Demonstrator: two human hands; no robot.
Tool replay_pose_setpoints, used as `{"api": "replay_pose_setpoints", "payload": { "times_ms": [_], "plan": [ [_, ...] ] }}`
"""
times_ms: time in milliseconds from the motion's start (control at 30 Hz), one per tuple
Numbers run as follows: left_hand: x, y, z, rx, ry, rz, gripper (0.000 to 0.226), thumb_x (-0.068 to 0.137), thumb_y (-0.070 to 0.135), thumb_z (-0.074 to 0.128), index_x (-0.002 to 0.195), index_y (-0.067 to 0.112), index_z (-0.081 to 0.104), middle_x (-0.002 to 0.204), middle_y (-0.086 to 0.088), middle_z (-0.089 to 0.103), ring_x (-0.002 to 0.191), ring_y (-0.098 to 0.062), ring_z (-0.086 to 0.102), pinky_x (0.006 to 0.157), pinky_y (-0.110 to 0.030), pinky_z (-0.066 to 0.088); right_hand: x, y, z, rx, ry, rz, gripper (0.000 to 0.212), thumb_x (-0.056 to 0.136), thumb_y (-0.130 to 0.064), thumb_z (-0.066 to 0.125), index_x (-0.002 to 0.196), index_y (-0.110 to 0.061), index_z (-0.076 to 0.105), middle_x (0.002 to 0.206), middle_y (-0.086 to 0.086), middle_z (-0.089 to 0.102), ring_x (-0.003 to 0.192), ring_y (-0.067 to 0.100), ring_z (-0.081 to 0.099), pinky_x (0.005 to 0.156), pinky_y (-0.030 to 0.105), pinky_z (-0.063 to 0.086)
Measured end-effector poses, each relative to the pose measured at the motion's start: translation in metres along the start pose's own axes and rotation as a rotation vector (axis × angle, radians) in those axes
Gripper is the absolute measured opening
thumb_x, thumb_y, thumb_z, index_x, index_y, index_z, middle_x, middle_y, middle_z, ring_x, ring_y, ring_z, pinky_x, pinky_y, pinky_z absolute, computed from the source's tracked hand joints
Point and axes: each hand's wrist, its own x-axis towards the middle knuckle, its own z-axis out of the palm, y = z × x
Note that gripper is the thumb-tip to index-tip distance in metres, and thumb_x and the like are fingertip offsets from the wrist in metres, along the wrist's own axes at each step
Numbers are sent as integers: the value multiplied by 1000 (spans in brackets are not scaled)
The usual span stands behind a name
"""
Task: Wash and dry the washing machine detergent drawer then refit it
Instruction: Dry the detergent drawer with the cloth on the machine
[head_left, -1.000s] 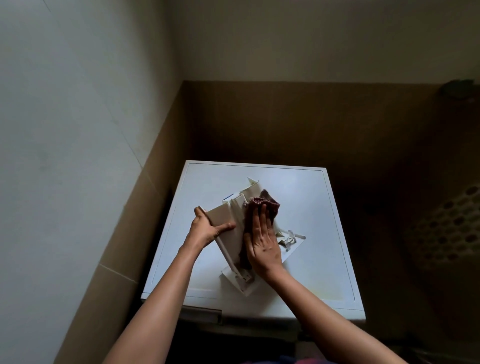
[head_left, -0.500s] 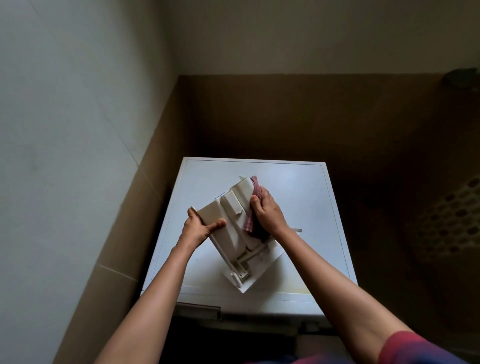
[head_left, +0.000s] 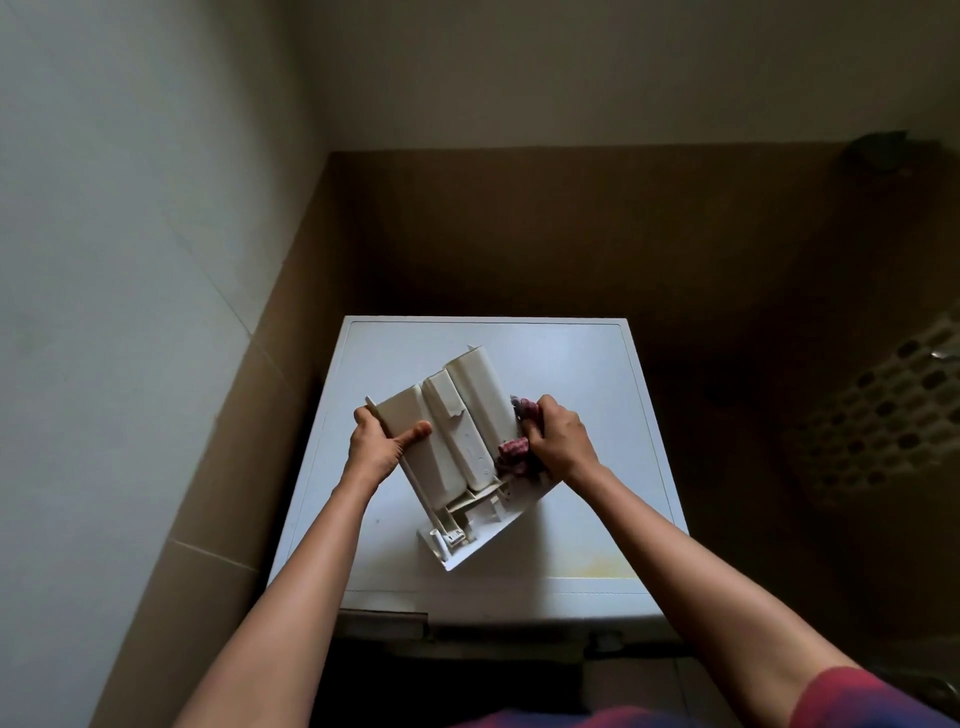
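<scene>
A person's 2 bare forearms reach out over the flat, smooth white top of a washer (head_left: 571, 374) that stands in a dim corner, with a pale wall (head_left: 130, 260) to its left and brown tiles (head_left: 519, 234) behind it. Above the middle of the top they hold a cream hard-plastic drawer (head_left: 457, 441) with its underside facing up, showing 3 long rounded ridges side by side. Its long axis runs from the washer's near edge toward the far edge, slightly off square. The wide, flat front panel is at the near, lower end, and the open back end is raised toward the far edge; whether the panel touches the top cannot be told. The left hand (head_left: 376, 441) grips the drawer's left side wall, thumb laid across the underside and fingers curled behind the wall. The right hand (head_left: 561, 444) has its fingers curled round a bunched, soft red checked cloth (head_left: 514, 449) and presses it against the drawer's right side. Half a second ago this hand and the cloth were higher up, near the back end; they are now closer to the front panel, and more of the underside shows. At the right edge of view stands a dark basket (head_left: 883, 415) with round holes.
</scene>
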Motion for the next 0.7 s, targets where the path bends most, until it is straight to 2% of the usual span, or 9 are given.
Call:
{"api": "replay_pose_setpoints", "payload": {
  "times_ms": [100,167,267,333,400,467,533,633,700],
  "plan": [
    [4,-5,-1,-17,12,-13,83,75,44,77,131,4,31,133,-17,51,119,-32,52,97,-40,44,-9,-8,-9,105,88,-42,14,90,-18,57,89,-6,50,82,17,64,75,35,58,60,32,35],
    [5,-9,0,-41,20,-23,83,74,45,77,133,5,33,133,-16,52,119,-30,52,96,-39,44,-20,-16,-7,72,63,-127,10,89,-15,57,95,-6,55,88,16,65,81,34,59,64,33,39],
    [6,-8,2,-62,24,-19,83,75,43,77,134,6,33,134,-15,51,119,-30,51,95,-38,43,-49,-27,12,-156,1,-347,25,86,-23,59,109,-15,63,100,10,65,87,33,59,74,35,47],
    [7,-5,3,-68,14,-9,83,75,43,77,135,7,33,134,-15,52,119,-30,52,95,-38,43,-68,-33,22,-328,10,-506,28,74,-24,60,101,-15,62,97,7,64,84,32,60,73,37,48],
    [9,-2,2,-56,0,9,83,74,42,78,136,8,33,133,-15,52,118,-31,52,94,-38,44,-80,-36,24,-404,-50,-605,31,70,-28,60,98,-15,59,99,6,61,92,30,58,79,38,45],
    [12,0,2,-38,-13,25,82,74,41,78,136,9,34,132,-15,53,117,-30,53,91,-36,44,-83,-31,19,-464,-216,-678,52,63,-40,66,108,-17,57,109,3,57,102,26,53,88,38,41],
    [15,2,2,-26,-32,33,84,73,42,79,136,10,34,131,-15,54,116,-31,53,89,-36,45,-82,-24,19,-567,-265,-767,67,57,-41,70,118,-18,53,115,2,54,105,24,49,94,37,38],
    [16,3,2,-29,-35,21,84,73,42,79,137,10,34,133,-16,53,117,-31,52,92,-39,45,-88,-26,31,-567,-62,-807,30,84,-25,44,109,-19,60,103,1,58,91,24,56,88,35,34],
    [15,4,3,-44,-29,13,83,74,41,79,136,10,34,132,-15,53,117,-31,53,92,-39,45,-89,-26,40,-561,62,-870,13,92,-20,48,95,-19,61,90,2,57,79,23,55,84,36,39]
  ]
}}
